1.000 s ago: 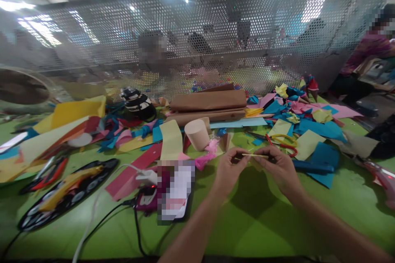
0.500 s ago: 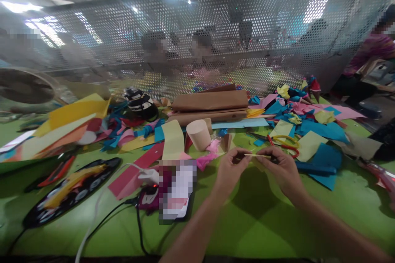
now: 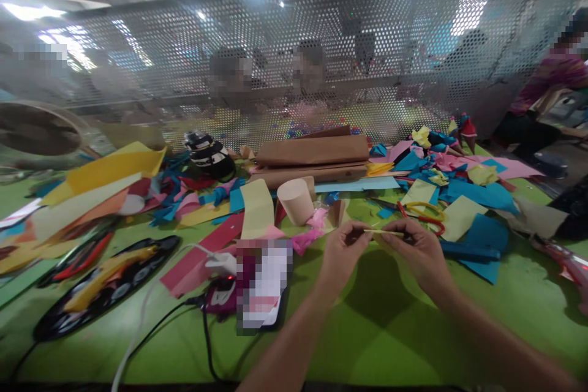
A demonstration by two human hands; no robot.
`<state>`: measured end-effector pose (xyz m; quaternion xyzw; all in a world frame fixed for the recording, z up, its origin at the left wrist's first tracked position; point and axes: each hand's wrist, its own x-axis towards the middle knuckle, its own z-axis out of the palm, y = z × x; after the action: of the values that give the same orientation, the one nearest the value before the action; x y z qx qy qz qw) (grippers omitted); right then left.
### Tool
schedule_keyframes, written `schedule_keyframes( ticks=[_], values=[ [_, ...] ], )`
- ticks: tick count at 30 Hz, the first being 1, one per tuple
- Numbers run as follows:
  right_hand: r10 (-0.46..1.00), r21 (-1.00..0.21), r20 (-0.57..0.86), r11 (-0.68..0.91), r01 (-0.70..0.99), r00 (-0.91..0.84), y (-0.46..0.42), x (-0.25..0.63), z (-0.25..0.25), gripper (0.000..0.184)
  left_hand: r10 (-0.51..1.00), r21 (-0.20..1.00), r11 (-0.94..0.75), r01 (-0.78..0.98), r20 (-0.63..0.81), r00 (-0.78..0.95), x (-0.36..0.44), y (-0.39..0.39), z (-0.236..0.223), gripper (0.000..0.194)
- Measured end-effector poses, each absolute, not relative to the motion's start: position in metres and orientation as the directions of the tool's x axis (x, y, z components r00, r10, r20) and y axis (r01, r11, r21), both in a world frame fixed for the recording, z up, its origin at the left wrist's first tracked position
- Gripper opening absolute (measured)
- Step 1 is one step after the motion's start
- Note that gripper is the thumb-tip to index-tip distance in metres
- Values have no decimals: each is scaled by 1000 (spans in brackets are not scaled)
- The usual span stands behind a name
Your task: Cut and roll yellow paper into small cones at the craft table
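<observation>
Above the green tabletop, my left hand [image 3: 342, 254] and my right hand [image 3: 420, 254] pinch a thin, pale yellow strip [image 3: 383, 232] between thumbs and fingertips. It looks like paper seen edge-on, and the fingers hide its ends. Just beyond my right hand lie scissors [image 3: 429, 211] with yellow and red handles. Beside that hand, a blue bar-shaped object [image 3: 473, 251] rests on blue paper. Near my left hand is a bright pink crumpled piece [image 3: 305, 240], with a cream paper roll [image 3: 295, 201] standing behind it.
A purple power socket [image 3: 223, 295] with cables and a phone [image 3: 266, 288] lie left of my arms. Further left are a black tray [image 3: 158, 251] and paper sheets [image 3: 114, 168]. Folded brown paper [image 3: 312, 150] and coloured scraps line the perforated metal screen [image 3: 335, 86].
My hands stay almost in place with the strip. At the far left, a dark green sheet has shifted, uncovering more paper, and the yellow sheet there has moved slightly.
</observation>
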<state>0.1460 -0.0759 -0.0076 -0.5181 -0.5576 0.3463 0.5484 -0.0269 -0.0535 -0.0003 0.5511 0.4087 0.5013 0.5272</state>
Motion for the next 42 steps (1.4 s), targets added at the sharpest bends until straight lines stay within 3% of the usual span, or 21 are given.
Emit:
schedule_keyframes(
  ticks=[31,42],
  values=[
    [958,-945,255,218,242,131,-76,147,-7,22,979,992,-129,-7,129,157,-27,-51,-3,16],
    [966,-964,222,198,180,131,-78,146,-4,23,980,990,-133,41,125,157,-28,-51,-4,17]
  ],
)
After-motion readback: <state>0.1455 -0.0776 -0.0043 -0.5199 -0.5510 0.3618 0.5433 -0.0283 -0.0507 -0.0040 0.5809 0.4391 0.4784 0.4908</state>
